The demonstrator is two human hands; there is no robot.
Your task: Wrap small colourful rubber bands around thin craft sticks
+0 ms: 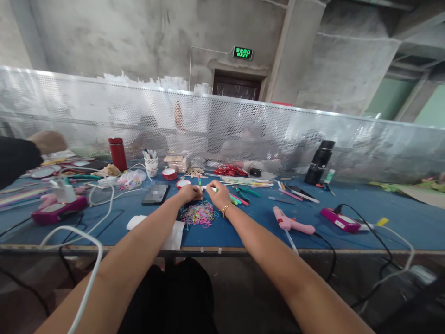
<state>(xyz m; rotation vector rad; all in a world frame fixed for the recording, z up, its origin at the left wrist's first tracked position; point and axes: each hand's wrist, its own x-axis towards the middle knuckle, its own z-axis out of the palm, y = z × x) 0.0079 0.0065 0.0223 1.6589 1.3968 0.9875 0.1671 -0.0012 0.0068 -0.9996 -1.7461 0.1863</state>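
Observation:
My left hand is closed, its fingertips pinching a slim upright stick with green and red bands. Opposite it, my right hand grips a white marker pen with a green end, held level and pointing toward the stick. Just below both hands lies a loose pile of coloured rubber bands. Right of my right hand are several bright felt pens. A round red-rimmed tin sits behind my left hand. The fine detail between my fingertips is too small to make out.
A pink glue gun rests at right, near a purple power strip. Left are a phone, a pen cup, a red flask and white cables. A black bottle stands before the perforated metal partition. Another person's arm reaches in at left.

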